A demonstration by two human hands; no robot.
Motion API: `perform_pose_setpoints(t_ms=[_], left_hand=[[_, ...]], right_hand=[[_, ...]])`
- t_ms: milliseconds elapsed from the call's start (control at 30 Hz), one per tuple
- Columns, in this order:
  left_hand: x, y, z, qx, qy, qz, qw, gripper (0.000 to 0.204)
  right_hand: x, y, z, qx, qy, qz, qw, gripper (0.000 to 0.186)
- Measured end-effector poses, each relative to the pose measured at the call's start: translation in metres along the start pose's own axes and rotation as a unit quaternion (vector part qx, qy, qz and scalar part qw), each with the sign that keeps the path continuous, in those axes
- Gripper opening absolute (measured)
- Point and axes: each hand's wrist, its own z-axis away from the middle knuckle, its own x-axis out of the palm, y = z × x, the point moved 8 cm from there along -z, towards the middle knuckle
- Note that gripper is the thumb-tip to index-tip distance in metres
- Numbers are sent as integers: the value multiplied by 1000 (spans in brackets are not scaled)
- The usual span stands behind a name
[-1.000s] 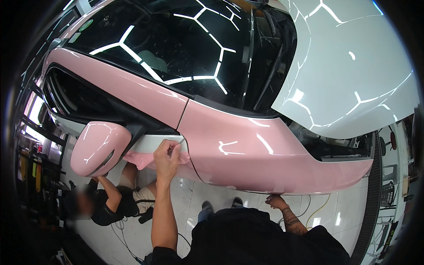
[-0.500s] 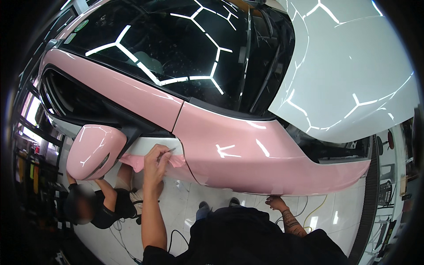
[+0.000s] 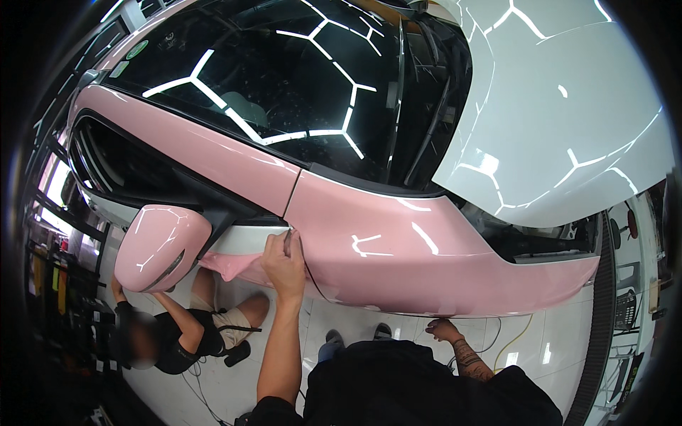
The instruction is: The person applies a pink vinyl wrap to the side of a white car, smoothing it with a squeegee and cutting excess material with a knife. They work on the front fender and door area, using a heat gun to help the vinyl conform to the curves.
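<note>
My left hand [image 3: 284,266] at eight o'clock has neared the fender seam [image 3: 312,278]; my right hand [image 3: 444,331] is at five. I can't tell either grip.

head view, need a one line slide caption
Left hand at the front edge of a car door, beside loose pink film; right hand near the pink fender.
</note>
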Motion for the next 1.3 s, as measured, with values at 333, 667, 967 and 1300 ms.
perform_pose_setpoints(t_ms=[333,667,967,1300], left_hand=[[12,-12,-22,90,-226,-105,964,15],[-9,-23,-12,-21,-161,7,987,17],[4,-4,-8,-3,-86,14,996,10],[15,-7,-13,54,-138,-138,979,12]], right_hand=[[13,-3,8,-19,8,-7,1000,47],[33,-47,17,-171,35,164,971,48],[29,-54,24,-143,69,124,979,45],[32,-34,29,-133,73,140,978,45]])
